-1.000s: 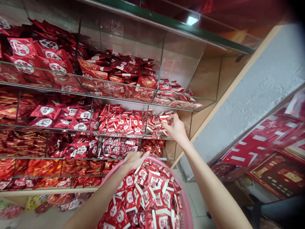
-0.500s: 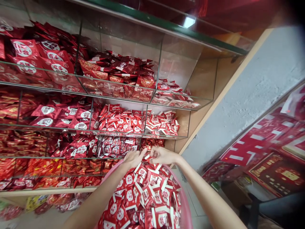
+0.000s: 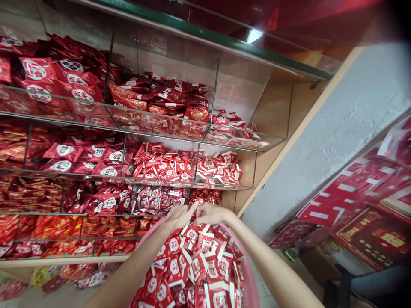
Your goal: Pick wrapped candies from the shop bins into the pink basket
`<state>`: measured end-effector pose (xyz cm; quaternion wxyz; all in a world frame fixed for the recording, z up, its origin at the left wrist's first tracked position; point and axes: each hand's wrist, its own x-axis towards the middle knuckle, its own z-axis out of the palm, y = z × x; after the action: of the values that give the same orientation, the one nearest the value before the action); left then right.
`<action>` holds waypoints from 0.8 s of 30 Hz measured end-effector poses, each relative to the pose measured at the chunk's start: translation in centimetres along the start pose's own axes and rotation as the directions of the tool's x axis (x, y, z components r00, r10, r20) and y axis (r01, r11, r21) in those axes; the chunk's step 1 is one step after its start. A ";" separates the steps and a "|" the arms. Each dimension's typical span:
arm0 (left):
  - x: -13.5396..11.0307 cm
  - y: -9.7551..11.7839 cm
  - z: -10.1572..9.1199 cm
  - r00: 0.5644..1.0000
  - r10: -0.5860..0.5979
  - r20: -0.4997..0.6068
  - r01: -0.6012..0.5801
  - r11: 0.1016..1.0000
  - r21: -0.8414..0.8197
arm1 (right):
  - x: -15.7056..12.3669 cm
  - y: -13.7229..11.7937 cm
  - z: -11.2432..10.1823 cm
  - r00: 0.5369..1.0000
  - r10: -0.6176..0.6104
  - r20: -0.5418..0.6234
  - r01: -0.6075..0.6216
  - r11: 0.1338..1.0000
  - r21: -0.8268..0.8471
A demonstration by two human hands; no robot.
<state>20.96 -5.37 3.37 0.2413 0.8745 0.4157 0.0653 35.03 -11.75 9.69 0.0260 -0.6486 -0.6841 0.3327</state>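
Note:
A pink plastic tub (image 3: 253, 284), heaped with small red-and-white candy packets (image 3: 199, 265), stands in front of me. At its far rim my two hands meet, thumb against fingers. My left hand (image 3: 178, 216) is closed, its thumb pointing right and its other fingers mostly hidden behind the rim. My right hand (image 3: 210, 213) is curled with bent fingers pressed together, right beside the left thumb. What lies between the hands is too small and covered to make out. The nearest packets lie just below both hands.
Glass-fronted shelves (image 3: 160, 184) ahead hold many red packets in divided compartments. A wooden side panel (image 3: 276, 158) ends them on the right, by a grey wall (image 3: 317, 141). Red printed goods (image 3: 340, 192) hang at right; bagged items (image 3: 48, 276) lie under the lowest shelf.
My right hand has moved slightly left and down, closer to my left hand. A small white-edged packet seen at its fingers before is now out of sight.

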 end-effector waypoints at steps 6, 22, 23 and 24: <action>0.1 -0.3 0.3 0.999 0.031 -0.020 -0.031 1.000 0.000 | 0.0 0.0 0.7 0.998 0.022 -0.063 -0.025 0.998 -0.050; 0.0 -0.1 0.0 0.998 0.054 -0.023 -0.053 0.998 0.037 | -4.2 -0.9 1.9 0.965 0.014 -0.260 -0.068 0.977 -0.200; -0.1 -0.1 0.0 0.998 0.051 -0.021 -0.050 0.998 0.037 | -4.3 -0.7 2.0 0.965 -0.001 -0.261 -0.049 0.981 -0.186; 0.0 -0.1 0.0 0.999 0.046 -0.020 -0.045 0.998 0.034 | -4.4 -0.6 2.1 0.964 -0.017 -0.267 -0.029 0.986 -0.166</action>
<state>20.87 -5.37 3.29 0.2206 0.8869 0.3993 0.0729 34.22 -16.56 10.07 0.0620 -0.6893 -0.6982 0.1832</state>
